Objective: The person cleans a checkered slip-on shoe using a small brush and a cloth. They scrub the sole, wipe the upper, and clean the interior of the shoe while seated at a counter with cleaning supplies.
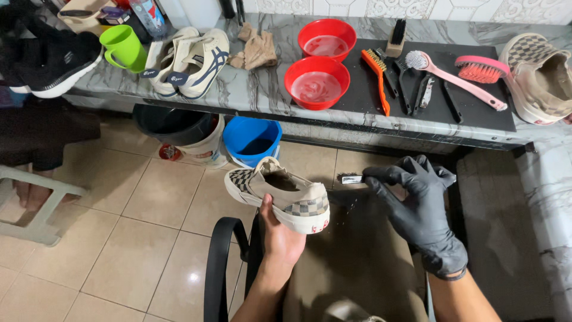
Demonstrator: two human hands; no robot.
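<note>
Lying on its side in the air above the tiled floor (137, 238), the beige checkered canvas slip-on shoe (280, 194) points its toe left, long axis left-to-right. The bare left hand (279, 235) cups its sole from below; black-gloved right hand (420, 209) fingers pinch a small dark brush (350, 178) beside the heel.

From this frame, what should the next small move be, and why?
Probably bring the small brush in the gloved right hand across to the checkered shoe's heel. The bare left hand holds the shoe up from below, and the bristles sit just beside it, apart.
</note>
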